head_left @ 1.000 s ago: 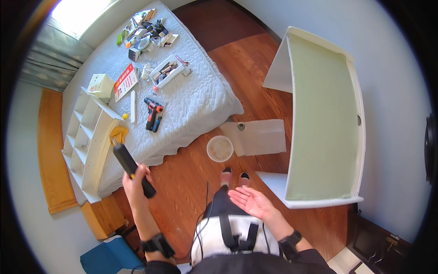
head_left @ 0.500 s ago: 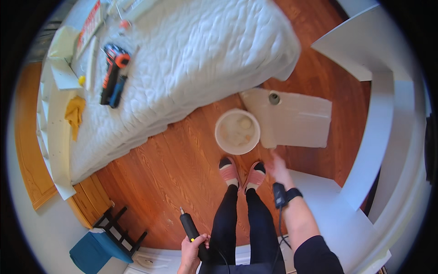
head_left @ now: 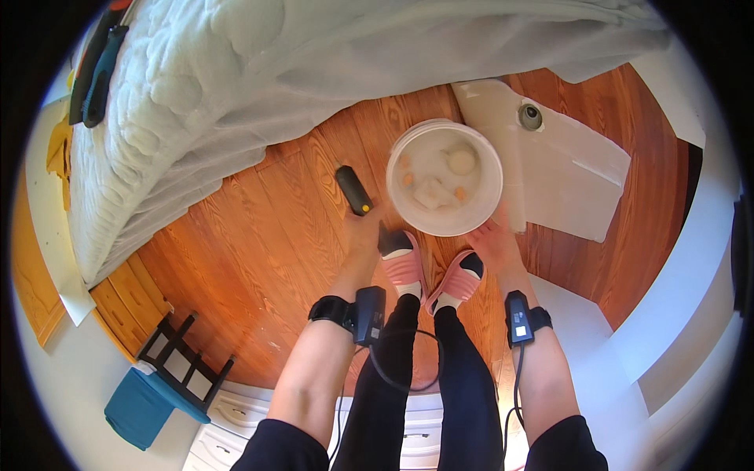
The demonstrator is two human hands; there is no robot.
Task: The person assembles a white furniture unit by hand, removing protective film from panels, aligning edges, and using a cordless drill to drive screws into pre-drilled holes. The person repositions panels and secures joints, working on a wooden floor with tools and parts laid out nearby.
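A white bucket (head_left: 398,193) of cloudy water stands on the floor in front of my feet, with pale and orange pieces in it. My left hand (head_left: 366,229), blurred, is closed round the lower end of a black electric screwdriver (head_left: 353,191) with a yellow button. The tool's tip points away to the upper left. Some of my left fingers reach toward the bucket's near left side. My right hand (head_left: 491,240) is at the bucket's near right side, fingers spread and partly blurred. Whether it touches the wall I cannot tell.
A pale flat sheet (head_left: 569,173) lies right of the bucket, with a small grey round object (head_left: 531,116) on it. A quilted bed (head_left: 212,71) rises beyond, holding dark-handled tools (head_left: 102,74). White panels (head_left: 667,290) stand right; a blue chair (head_left: 141,404) is lower left.
I have bent lower, so the bucket looks larger. My left hand has brought the screwdriver forward to beside the bucket. My right hand has come to the bucket's near right side.
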